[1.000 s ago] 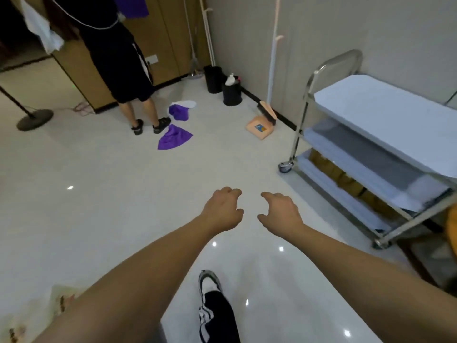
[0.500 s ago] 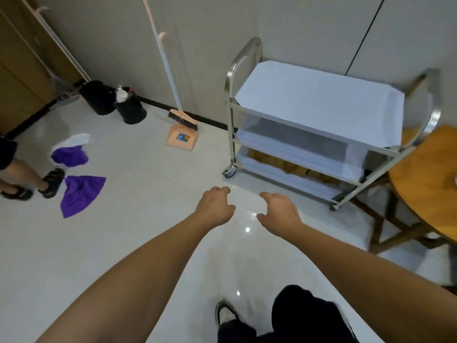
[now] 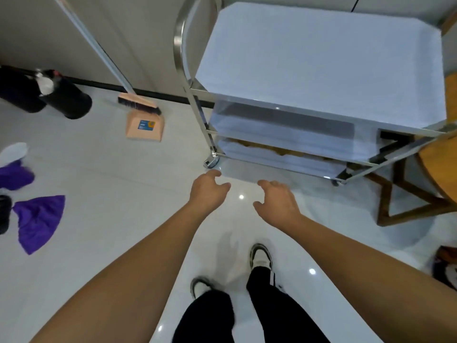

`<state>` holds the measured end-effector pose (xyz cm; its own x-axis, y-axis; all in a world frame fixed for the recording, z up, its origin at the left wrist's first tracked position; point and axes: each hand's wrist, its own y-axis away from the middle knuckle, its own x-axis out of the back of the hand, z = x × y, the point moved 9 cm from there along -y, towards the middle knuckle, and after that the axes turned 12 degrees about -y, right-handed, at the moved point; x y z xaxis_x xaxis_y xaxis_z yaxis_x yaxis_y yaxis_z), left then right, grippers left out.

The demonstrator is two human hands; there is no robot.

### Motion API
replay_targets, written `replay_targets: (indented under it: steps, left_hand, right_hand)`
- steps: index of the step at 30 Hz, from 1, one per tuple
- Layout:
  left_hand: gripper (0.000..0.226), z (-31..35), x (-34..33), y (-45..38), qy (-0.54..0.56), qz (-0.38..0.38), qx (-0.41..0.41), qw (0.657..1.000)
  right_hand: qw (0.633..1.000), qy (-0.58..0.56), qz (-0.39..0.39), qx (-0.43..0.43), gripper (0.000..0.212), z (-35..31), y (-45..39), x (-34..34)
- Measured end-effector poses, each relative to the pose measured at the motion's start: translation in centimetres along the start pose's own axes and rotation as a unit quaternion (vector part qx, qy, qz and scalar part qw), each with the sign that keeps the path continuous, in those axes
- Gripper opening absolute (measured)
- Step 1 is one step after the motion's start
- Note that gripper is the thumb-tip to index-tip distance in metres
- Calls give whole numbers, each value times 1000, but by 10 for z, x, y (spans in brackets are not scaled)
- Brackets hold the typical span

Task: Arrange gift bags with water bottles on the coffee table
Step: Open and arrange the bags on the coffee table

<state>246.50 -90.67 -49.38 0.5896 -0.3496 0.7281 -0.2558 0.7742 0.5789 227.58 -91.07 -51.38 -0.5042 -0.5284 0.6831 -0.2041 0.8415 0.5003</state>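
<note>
No gift bags or water bottles could be made out; a steel trolley [image 3: 321, 70] with a white-covered top filled the upper right of the frame, a wooden table [image 3: 437, 167] at its right edge, while a broom [image 3: 138, 102] and peach dustpan [image 3: 145, 127] stood against the wall at upper centre-left, two black bins [image 3: 66, 97] at upper left, and purple cloths [image 3: 39, 221] lay on the floor at the left edge. My left hand [image 3: 206, 191] and right hand [image 3: 277, 201] hung at centre frame, just short of the trolley's lowest shelf, apart from each other. Both had fingers loosely curled, holding and touching nothing.
</note>
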Motion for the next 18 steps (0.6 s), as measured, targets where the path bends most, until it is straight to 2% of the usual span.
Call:
replay_targets:
  steps: [8,14,18]
  left_hand:
    - [52,-28,-94,-175,-19,-9,-56,998]
    - [49,-71,-177,-315,-18,54,-104,993]
    - [46,-81,-211,-398,10,119,-134,984]
  right_hand:
    - [998,-24,46,-18,58,56,-164,-92]
    - [997,10,80,-1,58,114,-301,-181]
    - [982,52,178,48,57,133,-376,-198]
